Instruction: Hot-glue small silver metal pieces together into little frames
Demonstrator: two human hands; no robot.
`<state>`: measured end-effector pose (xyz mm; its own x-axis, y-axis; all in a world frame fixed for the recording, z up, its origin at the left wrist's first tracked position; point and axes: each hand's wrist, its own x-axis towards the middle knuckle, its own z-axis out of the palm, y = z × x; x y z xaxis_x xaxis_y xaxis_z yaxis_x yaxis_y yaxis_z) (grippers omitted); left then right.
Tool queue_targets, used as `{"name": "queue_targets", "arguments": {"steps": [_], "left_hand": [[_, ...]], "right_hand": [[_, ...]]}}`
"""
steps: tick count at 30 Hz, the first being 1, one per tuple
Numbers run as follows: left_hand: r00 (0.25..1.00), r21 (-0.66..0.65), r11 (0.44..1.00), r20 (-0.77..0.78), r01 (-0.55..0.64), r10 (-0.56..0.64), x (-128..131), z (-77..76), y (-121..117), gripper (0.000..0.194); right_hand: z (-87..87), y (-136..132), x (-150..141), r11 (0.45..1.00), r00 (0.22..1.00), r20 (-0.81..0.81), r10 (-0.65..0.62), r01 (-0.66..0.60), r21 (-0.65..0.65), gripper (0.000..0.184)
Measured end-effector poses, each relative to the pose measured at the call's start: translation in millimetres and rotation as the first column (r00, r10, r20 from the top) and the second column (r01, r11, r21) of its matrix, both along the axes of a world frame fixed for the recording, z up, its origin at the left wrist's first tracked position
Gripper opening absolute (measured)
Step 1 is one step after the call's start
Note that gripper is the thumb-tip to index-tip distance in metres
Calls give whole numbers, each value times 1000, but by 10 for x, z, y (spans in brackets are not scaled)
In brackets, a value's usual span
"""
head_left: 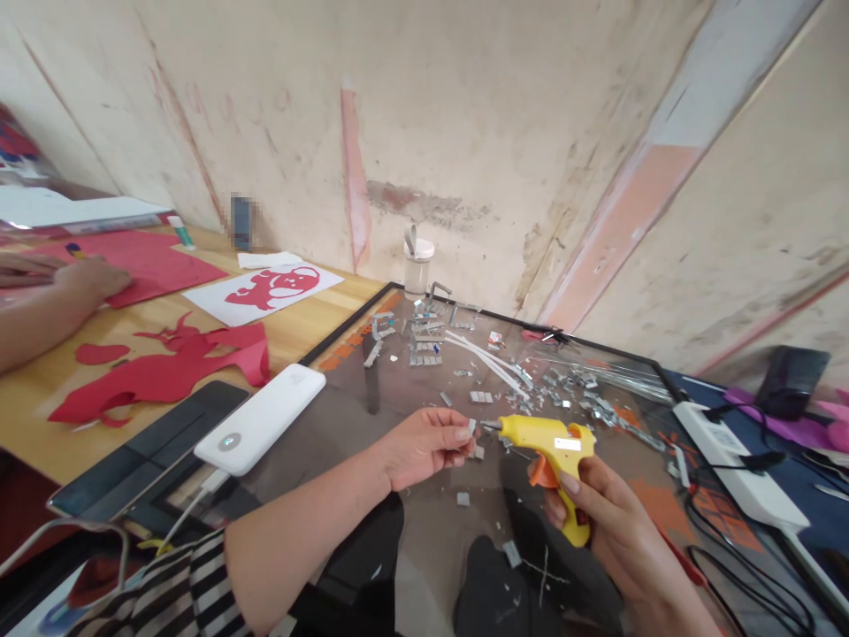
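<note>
My right hand (597,504) is wrapped round the handle of a yellow hot glue gun (540,433) with an orange trigger. Its nozzle points left, close to the fingertips of my left hand (431,442). Between that thumb and forefinger I pinch a small grey piece (472,426); whether the nozzle touches it I cannot tell. Beneath both hands lies a dark glass tabletop (424,540). Loose grey pieces lie on it, one small square piece (462,500) below my left hand and a joined strip (481,397) beyond it.
A lidded plastic jar (416,265) stands by the wall. White glue sticks (487,358) lie among scattered scraps. At right are a white power strip (736,469) and black cables. A white power bank (262,418) and red cut paper (179,367) are left, near another person's hand (93,281).
</note>
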<state>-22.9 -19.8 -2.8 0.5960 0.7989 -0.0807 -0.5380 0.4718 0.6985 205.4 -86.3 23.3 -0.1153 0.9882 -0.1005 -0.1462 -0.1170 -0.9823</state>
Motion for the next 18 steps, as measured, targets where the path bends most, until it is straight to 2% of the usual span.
{"name": "queue_targets", "arguments": {"steps": [12,18], "left_hand": [[999,-4,999,-24,32,-32,2,-61,17,26],[998,-4,1000,-56,6,-6,-5,-48,18,27]], "right_hand": [[6,-15,-19,998,998,9,57,-57,2,23],[15,-14,-8,998,998,21,65,-65,-5,24]]}}
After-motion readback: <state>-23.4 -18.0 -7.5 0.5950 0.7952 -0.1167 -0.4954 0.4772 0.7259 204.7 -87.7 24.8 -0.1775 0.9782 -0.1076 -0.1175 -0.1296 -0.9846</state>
